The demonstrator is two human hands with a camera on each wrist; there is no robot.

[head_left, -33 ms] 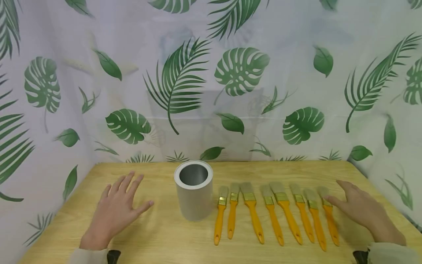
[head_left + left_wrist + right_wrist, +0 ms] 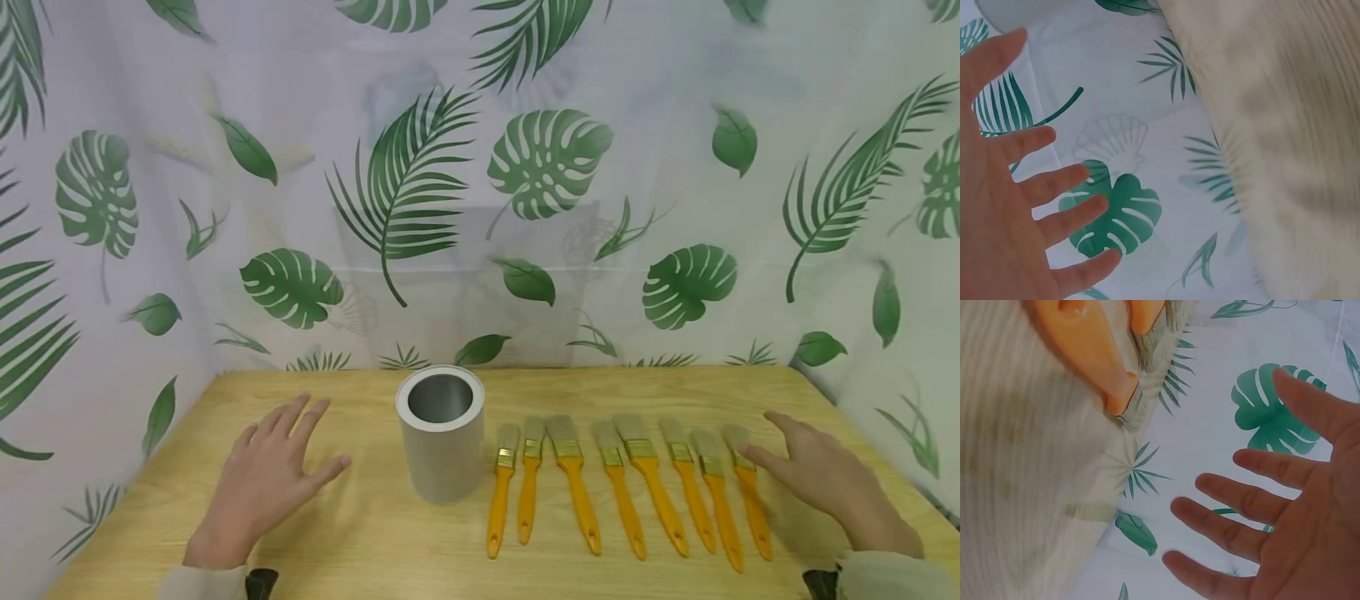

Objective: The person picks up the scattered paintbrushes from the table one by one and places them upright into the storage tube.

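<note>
My left hand point(image 2: 264, 482) hovers over the left side of the table with fingers spread and nothing in it. A white can point(image 2: 444, 462) with a hollow grey inside stands upright to its right, apart from the thumb. Right of the can, several flat paintbrushes point(image 2: 651, 471) lie in a row, orange handles towards me and pale bristles away. My right hand point(image 2: 828, 482) is held beyond the rightmost brush point(image 2: 752, 500), its thumb overlapping that brush in the head view. In the right wrist view the palm point(image 2: 1310, 544) is bare, near a brush handle point(image 2: 1088, 347).
The light wooden table point(image 2: 352, 558) ends at a white curtain point(image 2: 450, 325) printed with green leaves, which also hangs along both sides. Pale sleeves and a dark strap point(image 2: 260, 583) show at the wrists.
</note>
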